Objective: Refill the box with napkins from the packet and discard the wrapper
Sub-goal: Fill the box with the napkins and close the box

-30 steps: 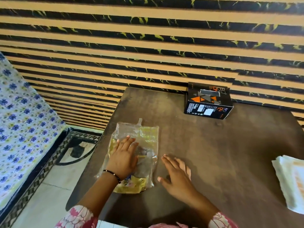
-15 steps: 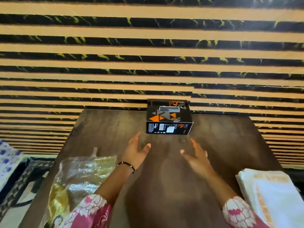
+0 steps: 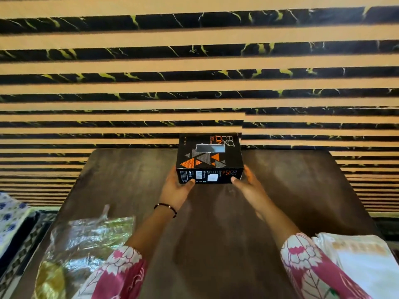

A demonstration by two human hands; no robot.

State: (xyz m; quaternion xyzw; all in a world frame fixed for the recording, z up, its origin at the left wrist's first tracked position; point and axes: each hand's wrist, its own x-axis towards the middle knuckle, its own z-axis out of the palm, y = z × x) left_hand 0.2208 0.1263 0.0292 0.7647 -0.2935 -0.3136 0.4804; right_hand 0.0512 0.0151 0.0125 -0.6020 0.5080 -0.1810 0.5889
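From the head view, the box (image 3: 209,158) sits at the twelve o'clock end of the dark worktop (image 3: 291,190), close against the striped wall, and both hands are on it: the left hand (image 3: 176,188) cups its nine o'clock end and the right hand (image 3: 248,184) its three o'clock end, thumbs pressed on the near face, so it is gripped between the two palms. It is a black carton with orange and grey triangles on top, a torn slot in the lid showing a dark inside, and small print and a white label on the near side. Thin card with little in it, it looks light and fairly stiff, though the walls would probably dent under a hard squeeze; the short ends, where the hands are, seem the soundest hold. At seven o'clock lies the wrapper (image 3: 86,238), clear crinkled film with yellow print, flat and seemingly empty, slippery and limp. At five o'clock rests the napkins' stack (image 3: 364,262), white, soft and loose, best lifted from beneath as one pile.
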